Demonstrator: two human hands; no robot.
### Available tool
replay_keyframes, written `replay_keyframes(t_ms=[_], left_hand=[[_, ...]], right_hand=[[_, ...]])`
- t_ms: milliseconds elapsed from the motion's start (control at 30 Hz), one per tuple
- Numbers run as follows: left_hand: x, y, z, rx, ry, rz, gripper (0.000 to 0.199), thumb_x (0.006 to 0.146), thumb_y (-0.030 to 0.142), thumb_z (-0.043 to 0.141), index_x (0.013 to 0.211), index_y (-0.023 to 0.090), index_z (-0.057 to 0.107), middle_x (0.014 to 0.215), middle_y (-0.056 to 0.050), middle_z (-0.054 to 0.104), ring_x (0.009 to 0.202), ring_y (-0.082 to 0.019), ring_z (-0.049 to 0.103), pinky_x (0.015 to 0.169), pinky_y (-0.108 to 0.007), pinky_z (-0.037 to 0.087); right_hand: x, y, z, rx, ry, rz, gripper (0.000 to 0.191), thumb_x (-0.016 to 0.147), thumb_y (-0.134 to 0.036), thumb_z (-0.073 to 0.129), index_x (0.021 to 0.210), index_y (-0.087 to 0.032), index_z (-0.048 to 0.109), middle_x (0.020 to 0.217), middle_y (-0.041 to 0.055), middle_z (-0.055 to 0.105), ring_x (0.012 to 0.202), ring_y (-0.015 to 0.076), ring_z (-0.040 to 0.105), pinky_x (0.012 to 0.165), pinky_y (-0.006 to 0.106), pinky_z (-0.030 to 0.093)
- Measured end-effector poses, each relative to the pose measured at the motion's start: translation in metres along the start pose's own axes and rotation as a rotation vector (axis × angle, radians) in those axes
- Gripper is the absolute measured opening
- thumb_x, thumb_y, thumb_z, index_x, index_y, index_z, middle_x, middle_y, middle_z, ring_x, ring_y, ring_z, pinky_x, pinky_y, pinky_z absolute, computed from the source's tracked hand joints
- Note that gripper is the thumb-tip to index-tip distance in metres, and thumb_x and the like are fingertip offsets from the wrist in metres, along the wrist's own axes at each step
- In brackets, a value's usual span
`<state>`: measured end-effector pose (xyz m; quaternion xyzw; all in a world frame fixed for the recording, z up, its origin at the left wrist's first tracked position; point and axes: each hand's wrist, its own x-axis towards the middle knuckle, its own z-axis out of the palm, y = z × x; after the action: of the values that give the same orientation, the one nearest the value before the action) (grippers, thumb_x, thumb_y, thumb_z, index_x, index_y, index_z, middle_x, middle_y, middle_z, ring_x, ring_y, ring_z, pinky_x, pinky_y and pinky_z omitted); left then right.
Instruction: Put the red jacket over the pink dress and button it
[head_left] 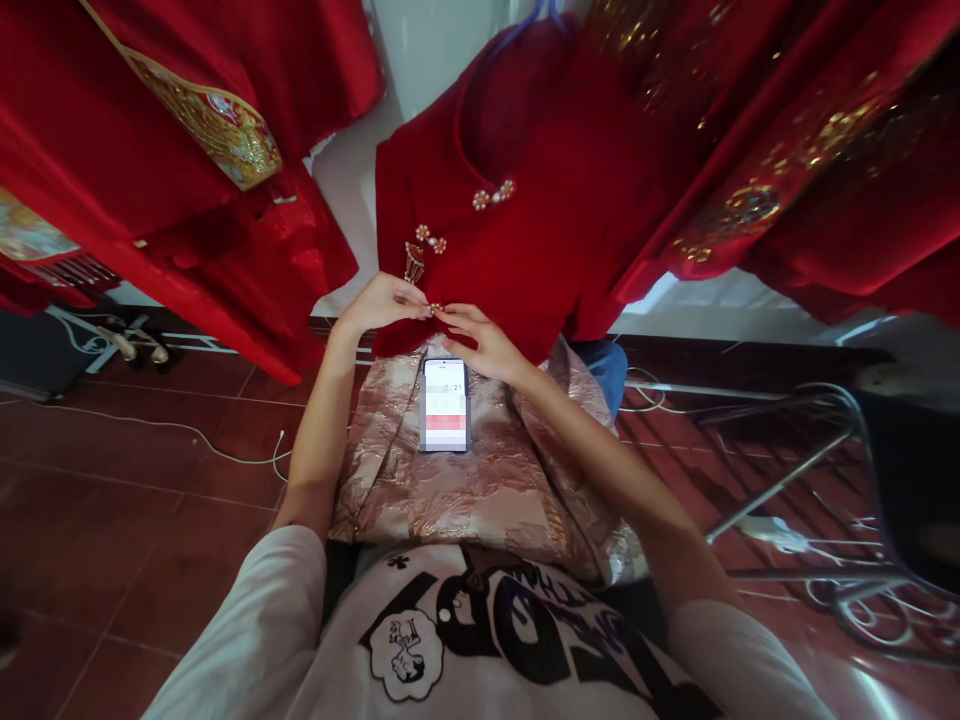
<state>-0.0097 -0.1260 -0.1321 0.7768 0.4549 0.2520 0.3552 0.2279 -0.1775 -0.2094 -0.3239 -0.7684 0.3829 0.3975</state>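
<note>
The person is wearing a white short-sleeved T-shirt (480,650) with bold black lettering across the chest and a round black-and-white cartoon patch at seven o'clock of the print; both forearms are showing bare.

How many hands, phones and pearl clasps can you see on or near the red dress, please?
Hands: 2, left and right, both pinching at the red dress
Phones: 1, phone on the pink fabric
Pearl clasps: 2 clear of the hands, upper and lower
Total: 5
</note>
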Motion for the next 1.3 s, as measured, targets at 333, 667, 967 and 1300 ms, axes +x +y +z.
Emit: replay_keyframes(t_ms=[333,667,967,1300], left_hand=[[0.005,-0.011,0.003,-0.017,0.082,0.000,0.013,0.075,0.023,0.085,0.082,0.012,0.082,0.084,-0.010,0.082,0.084,-0.024,0.080,0.083,-0.036,0.067],[0.006,-0.006,0.009,0.425,0.138,0.174,0.034,0.072,0.014,0.094,0.095,0.017,0.070,0.101,-0.007,0.071,0.100,-0.025,0.069,0.092,-0.036,0.057],[0.001,0.001,0.011,0.461,0.124,0.205,0.016,0.083,0.019,0.087,0.086,0.019,0.072,0.090,-0.004,0.067,0.090,-0.023,0.068,0.086,-0.034,0.054],[0.000,0.010,0.018,0.404,0.150,0.223,0.019,0.083,0.018,0.083,0.078,0.019,0.065,0.087,-0.003,0.073,0.083,-0.021,0.070,0.077,-0.030,0.051]], right_hand=[[0.006,0.003,0.019,-0.305,0.004,-0.038,0.067,0.100,-0.048,0.069,0.159,-0.016,0.060,0.163,0.0199,0.043,0.157,0.0375,0.044,0.138,0.059,0.032],[0.004,0.003,0.006,-0.321,-0.038,0.004,0.080,0.099,-0.048,0.068,0.168,-0.014,0.047,0.166,0.0236,0.039,0.160,0.0404,0.039,0.137,0.062,0.031],[-0.004,-0.012,-0.016,-0.227,-0.065,0.100,0.083,0.099,-0.044,0.067,0.172,-0.016,0.038,0.166,0.0236,0.041,0.142,0.0388,0.059,0.121,0.063,0.053],[-0.001,-0.010,-0.006,-0.225,-0.087,0.060,0.084,0.100,-0.043,0.065,0.173,-0.011,0.036,0.162,0.0242,0.045,0.151,0.0392,0.051,0.126,0.062,0.049]])
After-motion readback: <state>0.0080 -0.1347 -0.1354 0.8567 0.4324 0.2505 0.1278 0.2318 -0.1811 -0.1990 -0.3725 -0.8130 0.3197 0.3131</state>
